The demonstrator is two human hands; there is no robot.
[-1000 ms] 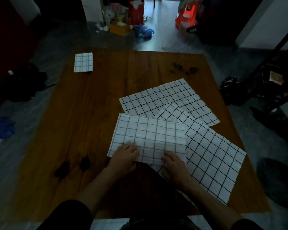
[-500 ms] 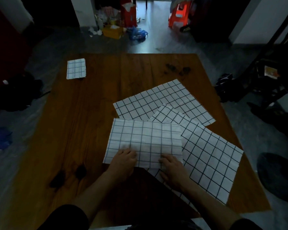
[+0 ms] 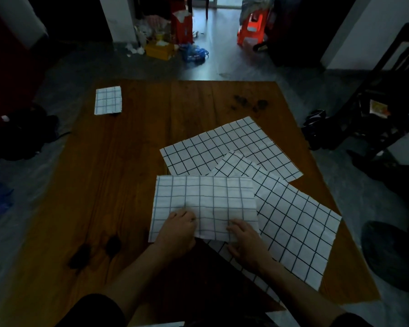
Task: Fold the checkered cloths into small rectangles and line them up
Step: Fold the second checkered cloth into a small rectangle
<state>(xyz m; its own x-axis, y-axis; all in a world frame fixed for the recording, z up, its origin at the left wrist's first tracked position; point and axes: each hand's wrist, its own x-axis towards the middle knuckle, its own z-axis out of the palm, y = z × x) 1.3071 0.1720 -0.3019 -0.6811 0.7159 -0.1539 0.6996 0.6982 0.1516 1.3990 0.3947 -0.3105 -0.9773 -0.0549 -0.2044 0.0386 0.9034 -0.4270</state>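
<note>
A half-folded checkered cloth (image 3: 206,201) with pale blue lines lies on the wooden table (image 3: 118,185) in front of me. My left hand (image 3: 177,232) grips its near edge left of the middle, fingers curled on the fabric. My right hand (image 3: 248,241) holds the same edge further right. Under it, to the right, a flat black-lined checkered cloth (image 3: 291,223) spreads toward the table's right edge. Another flat checkered cloth (image 3: 227,149) lies behind them. A small folded checkered rectangle (image 3: 108,100) sits at the far left corner.
Dark stains mark the table at the near left (image 3: 80,253) and far right (image 3: 248,103). Beyond the table, the floor holds a yellow box (image 3: 159,49), a red stool (image 3: 252,31) and a dark chair (image 3: 373,109) on the right.
Both hands stay on the near edge of the half-folded cloth. The view has tilted slightly, so the table sits lower in the frame.
</note>
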